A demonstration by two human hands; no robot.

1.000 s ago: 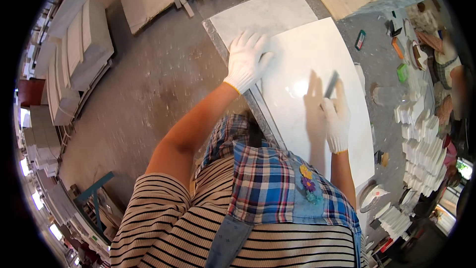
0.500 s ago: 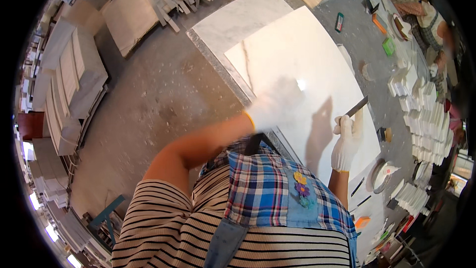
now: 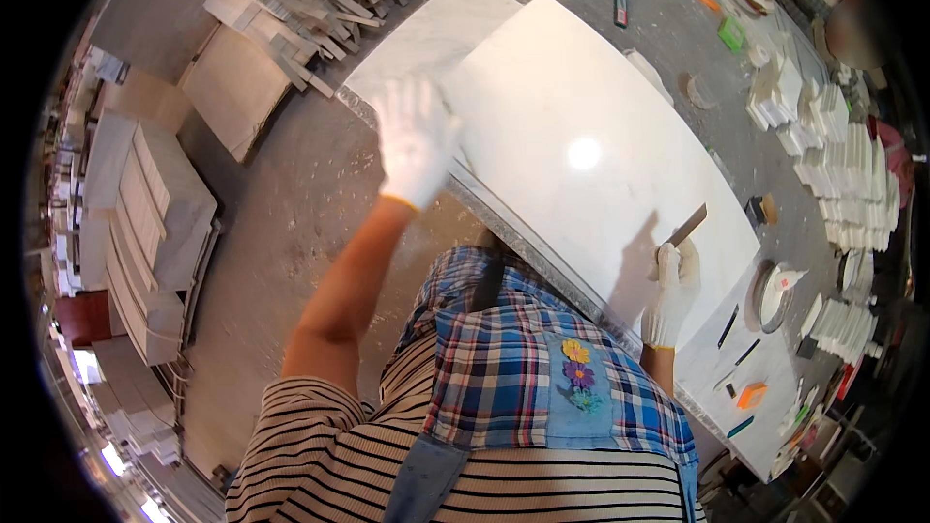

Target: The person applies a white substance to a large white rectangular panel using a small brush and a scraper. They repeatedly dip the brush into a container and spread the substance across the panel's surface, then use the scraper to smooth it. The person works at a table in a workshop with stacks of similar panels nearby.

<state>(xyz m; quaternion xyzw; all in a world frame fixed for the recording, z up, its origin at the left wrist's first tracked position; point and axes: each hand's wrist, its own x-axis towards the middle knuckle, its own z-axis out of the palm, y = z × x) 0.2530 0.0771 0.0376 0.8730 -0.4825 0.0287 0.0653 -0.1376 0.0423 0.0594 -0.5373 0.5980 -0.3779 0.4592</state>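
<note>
A glossy white stone slab (image 3: 552, 87) lies on the work surface before me, over a second pale grey-veined slab (image 3: 426, 34). My left hand (image 3: 417, 136), in a white glove with a yellow cuff, is at the left edge of the slabs. Its fingers are stretched out and it holds nothing, though motion blurs it slightly. My right hand (image 3: 672, 292), also gloved in white, is closed around a flat metal scraper blade (image 3: 689, 224) over the right part of the white slab. The blade points up and away, and its lower end is hidden in the glove.
Stacked white tiles (image 3: 828, 174) stand on the right, near a round tape roll (image 3: 772, 296), an orange block (image 3: 752, 395) and a green box (image 3: 731, 35). Leaning slabs (image 3: 160, 213) are at the left. Cut strips (image 3: 344, 0) lie in a heap at the far left. Another person is at the far right.
My left hand has swept left and away from over the white slab to its left edge. The right hand keeps hold of the scraper blade. The whole view has turned slightly.
</note>
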